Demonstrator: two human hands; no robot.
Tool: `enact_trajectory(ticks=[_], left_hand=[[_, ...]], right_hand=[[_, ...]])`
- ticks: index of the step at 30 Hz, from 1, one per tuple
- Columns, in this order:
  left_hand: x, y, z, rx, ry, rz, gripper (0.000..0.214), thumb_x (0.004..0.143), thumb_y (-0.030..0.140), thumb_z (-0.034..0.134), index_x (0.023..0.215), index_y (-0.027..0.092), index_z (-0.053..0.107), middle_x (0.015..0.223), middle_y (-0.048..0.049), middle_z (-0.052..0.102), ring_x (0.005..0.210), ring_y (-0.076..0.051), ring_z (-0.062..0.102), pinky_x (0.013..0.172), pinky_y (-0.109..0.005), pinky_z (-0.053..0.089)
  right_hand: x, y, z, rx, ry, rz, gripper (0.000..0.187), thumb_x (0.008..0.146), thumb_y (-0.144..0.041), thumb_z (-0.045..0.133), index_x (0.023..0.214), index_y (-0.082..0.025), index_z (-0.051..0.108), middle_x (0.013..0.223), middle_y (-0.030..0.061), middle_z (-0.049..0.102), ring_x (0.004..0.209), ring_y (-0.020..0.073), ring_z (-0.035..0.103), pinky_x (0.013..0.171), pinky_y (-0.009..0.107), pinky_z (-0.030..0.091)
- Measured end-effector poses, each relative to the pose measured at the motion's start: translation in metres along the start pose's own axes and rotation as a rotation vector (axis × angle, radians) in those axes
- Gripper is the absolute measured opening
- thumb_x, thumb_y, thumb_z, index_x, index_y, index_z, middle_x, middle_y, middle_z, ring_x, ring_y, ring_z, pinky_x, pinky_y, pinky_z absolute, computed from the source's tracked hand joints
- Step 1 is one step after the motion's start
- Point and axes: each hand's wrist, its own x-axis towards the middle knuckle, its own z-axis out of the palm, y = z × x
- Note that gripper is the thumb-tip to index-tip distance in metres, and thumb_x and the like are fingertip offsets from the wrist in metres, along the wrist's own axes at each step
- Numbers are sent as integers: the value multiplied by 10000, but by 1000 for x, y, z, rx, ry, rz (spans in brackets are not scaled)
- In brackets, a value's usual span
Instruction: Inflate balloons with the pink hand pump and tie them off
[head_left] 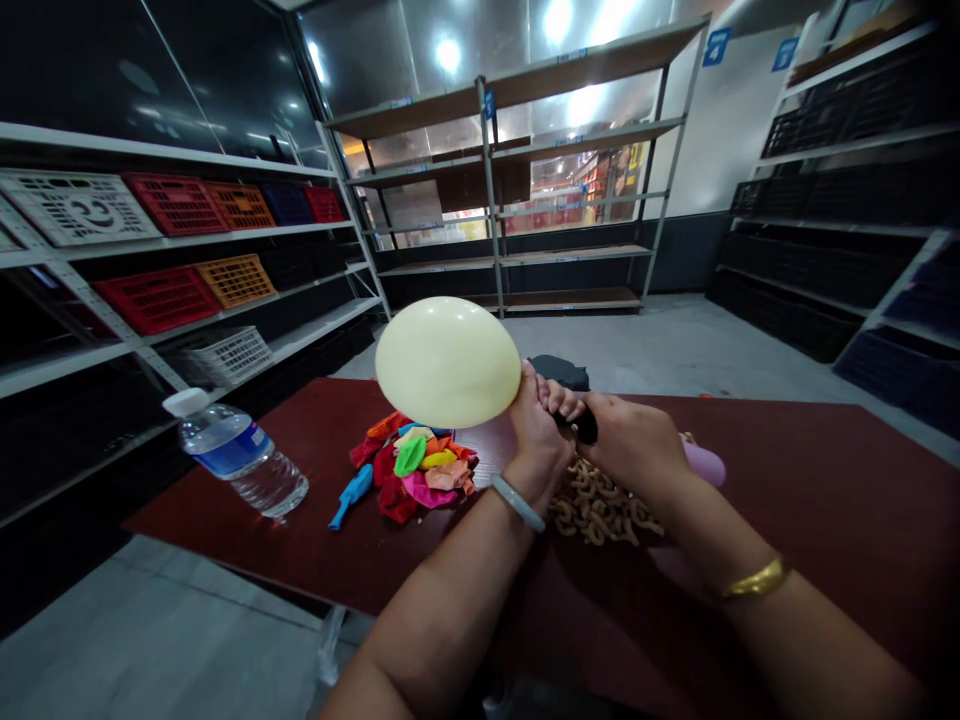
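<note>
A pale yellow inflated balloon floats above the dark red table. My left hand is closed on the balloon's neck at its right side. My right hand is closed around a black pump, whose nozzle meets the balloon's neck between my two hands. Under my hands lies a heap of tan clips or ties. A pink inflated balloon peeks out behind my right wrist.
A pile of uninflated coloured balloons and a blue one lie left of my hands. A water bottle lies near the table's left edge. Metal shelves with plastic crates stand around the room.
</note>
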Motion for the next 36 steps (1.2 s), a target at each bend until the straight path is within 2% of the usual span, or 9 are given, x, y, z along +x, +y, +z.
enact_trajectory(ticks=[4, 7, 11, 15, 18, 25, 32, 36], left_hand=[[-2, -1, 2, 7, -21, 16, 541, 887, 506, 566, 554, 191, 277, 424, 70, 276, 360, -65, 287, 421, -231, 243], [1, 6, 1, 16, -37, 27, 540, 878, 494, 584, 553, 189, 279, 422, 68, 279, 359, -68, 286, 419, -234, 233], [11, 33, -3, -3, -27, 85, 543, 861, 518, 598, 565, 194, 279, 433, 71, 280, 360, -66, 292, 420, -239, 237], [25, 63, -11, -42, 44, 193, 535, 874, 515, 577, 570, 202, 269, 429, 77, 256, 352, -70, 293, 415, -240, 234], [31, 71, -16, -48, 71, 229, 513, 895, 480, 559, 573, 203, 272, 427, 77, 262, 348, -71, 299, 417, -237, 236], [30, 58, -17, -78, 62, 208, 510, 902, 454, 555, 580, 204, 248, 440, 82, 254, 351, -63, 286, 422, -233, 231], [11, 21, -5, -95, 1, 41, 512, 909, 440, 548, 577, 192, 247, 436, 74, 245, 365, -66, 257, 424, -230, 220], [-1, 5, 2, -47, -51, 8, 513, 910, 447, 547, 560, 188, 276, 434, 64, 266, 374, -68, 278, 425, -230, 232]], right_hand=[[-1, -1, 1, 21, 5, 0, 229, 811, -385, 571, 969, -220, 585, 927, 61, 720, 753, 225, 658, 553, 318, 290], [0, 3, 4, 41, 18, -17, 291, 827, -469, 557, 986, -228, 592, 903, 50, 718, 753, 226, 658, 562, 319, 297], [5, 20, 11, 9, 45, -71, 414, 840, -578, 519, 1046, -225, 593, 904, 43, 713, 761, 227, 655, 569, 314, 305], [10, 46, 19, -30, 51, -64, 403, 830, -518, 555, 1095, -218, 596, 988, 55, 711, 805, 219, 648, 599, 311, 331], [11, 56, 20, -48, 39, -43, 361, 826, -490, 560, 1066, -224, 606, 982, 56, 709, 791, 215, 643, 616, 314, 337], [6, 40, 4, -163, 6, -1, 320, 838, -467, 507, 1013, -213, 591, 904, 67, 707, 687, 218, 630, 540, 325, 251], [2, 12, -7, -92, 15, -25, 282, 845, -462, 519, 953, -206, 566, 846, 72, 703, 706, 219, 636, 532, 323, 232], [0, 2, -10, -36, 23, -4, 210, 828, -392, 540, 937, -213, 557, 841, 61, 703, 700, 211, 641, 529, 319, 236]])
